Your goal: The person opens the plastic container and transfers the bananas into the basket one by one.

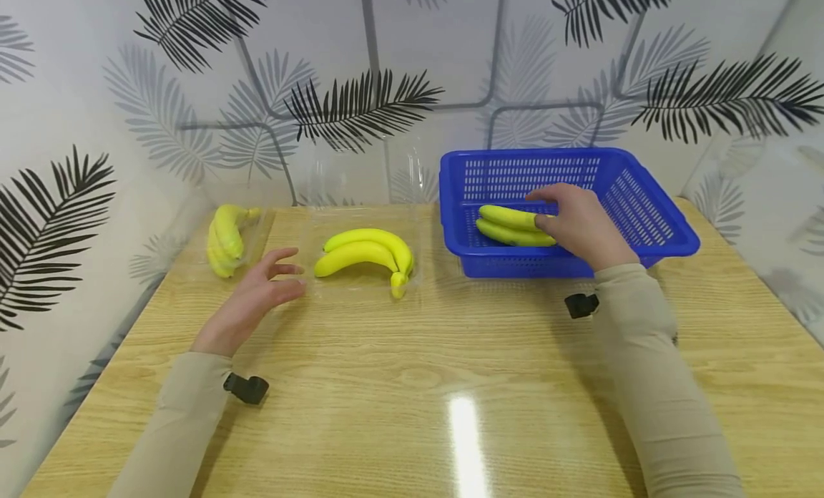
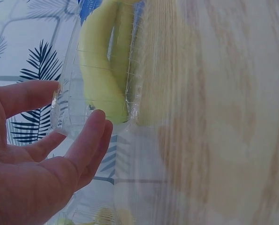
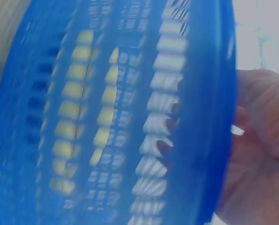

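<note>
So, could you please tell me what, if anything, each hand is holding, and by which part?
No hold shows: the right hand is over the curved yellow bananas in the blue plastic basket; the left hand is open beside a clear plastic container.

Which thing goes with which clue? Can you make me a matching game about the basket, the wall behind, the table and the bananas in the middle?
Things:
1. Basket
2. Wall behind
3. Table
4. Middle bananas

Clues:
A. Light brown with wood grain
B. Inside a clear container, left of something blue
C. Blue, with lots of little holes
D. Patterned with dark and grey leaves

Pairs: 1-C, 2-D, 3-A, 4-B
</note>
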A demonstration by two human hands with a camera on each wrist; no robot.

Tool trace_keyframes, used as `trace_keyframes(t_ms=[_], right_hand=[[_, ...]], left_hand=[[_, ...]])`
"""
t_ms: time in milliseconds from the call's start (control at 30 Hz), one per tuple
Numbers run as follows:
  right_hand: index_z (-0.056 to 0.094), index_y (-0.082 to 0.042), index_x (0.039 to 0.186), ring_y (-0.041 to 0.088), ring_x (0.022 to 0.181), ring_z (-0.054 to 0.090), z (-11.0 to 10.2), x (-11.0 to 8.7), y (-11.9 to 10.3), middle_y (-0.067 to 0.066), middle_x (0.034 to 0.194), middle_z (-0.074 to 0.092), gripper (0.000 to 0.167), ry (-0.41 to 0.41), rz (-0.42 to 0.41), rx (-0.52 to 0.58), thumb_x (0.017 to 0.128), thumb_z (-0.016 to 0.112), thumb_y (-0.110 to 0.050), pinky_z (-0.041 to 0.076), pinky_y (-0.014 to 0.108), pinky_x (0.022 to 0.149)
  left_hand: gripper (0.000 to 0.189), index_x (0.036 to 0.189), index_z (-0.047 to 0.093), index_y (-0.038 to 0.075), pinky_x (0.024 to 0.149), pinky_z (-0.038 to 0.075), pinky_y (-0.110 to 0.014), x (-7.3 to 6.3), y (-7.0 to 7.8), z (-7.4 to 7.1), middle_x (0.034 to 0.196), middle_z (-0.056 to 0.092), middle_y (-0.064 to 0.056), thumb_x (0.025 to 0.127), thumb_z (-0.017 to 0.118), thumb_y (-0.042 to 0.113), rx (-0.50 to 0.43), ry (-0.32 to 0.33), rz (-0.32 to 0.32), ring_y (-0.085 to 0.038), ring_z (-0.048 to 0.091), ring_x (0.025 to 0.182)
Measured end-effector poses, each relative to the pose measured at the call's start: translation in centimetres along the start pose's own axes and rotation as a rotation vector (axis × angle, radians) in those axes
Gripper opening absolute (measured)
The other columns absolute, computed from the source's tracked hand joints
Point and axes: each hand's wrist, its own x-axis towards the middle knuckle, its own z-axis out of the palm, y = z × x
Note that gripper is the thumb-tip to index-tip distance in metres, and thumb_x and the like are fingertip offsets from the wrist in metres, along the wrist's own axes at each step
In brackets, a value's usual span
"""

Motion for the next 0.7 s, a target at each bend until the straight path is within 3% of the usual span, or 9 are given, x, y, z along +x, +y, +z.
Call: trace_keyframes(t_ms=[133,267,467,700], right_hand=[[0.063,-0.003,0.128,0.036,0.124,0.049,0.8,0.4,-2.6,0.018,0.133,0.057,0.035,0.133,-0.102,0.038,0.093,0.062,-0.005,0.04,0.052,0.1],[0.064,-0.006,0.128,0.032,0.127,0.048,2.2,0.9,-5.7,0.013,0.133,0.058,0.035,0.167,-0.185,0.058,0.093,0.064,-0.007,0.038,0.048,0.104],[0.065,-0.008,0.126,0.028,0.126,0.049,4.9,1.4,-9.9,0.01,0.13,0.061,0.035,0.151,-0.304,0.065,0.091,0.066,-0.006,0.039,0.042,0.105],[0.061,-0.008,0.132,0.025,0.126,0.05,8.2,2.5,-13.6,0.007,0.134,0.058,0.041,0.036,-0.382,0.093,0.092,0.066,-0.008,0.039,0.036,0.105]], left_hand=[[0.072,0.156,0.022,0.013,0.109,0.031,-0.049,0.1,0.0,0.1,0.147,0.032,-0.021,0.095,0.06,0.014,-0.005,0.001,0.003,-0.036,0.045,0.126],[0.07,0.155,0.023,0.013,0.109,0.031,-0.049,0.1,0.0,0.0,0.148,0.032,-0.02,0.095,0.06,0.014,-0.008,0.002,0.009,-0.035,0.044,0.127],[0.071,0.155,0.023,0.014,0.11,0.031,-0.049,0.1,-0.1,0.0,0.149,0.032,-0.02,0.096,0.061,0.014,-0.013,-0.001,0.0,-0.035,0.044,0.128],[0.069,0.155,0.024,0.013,0.109,0.032,-0.048,0.1,-0.1,-0.1,0.148,0.032,-0.021,0.096,0.06,0.013,-0.02,0.003,0.0,-0.035,0.045,0.127]])
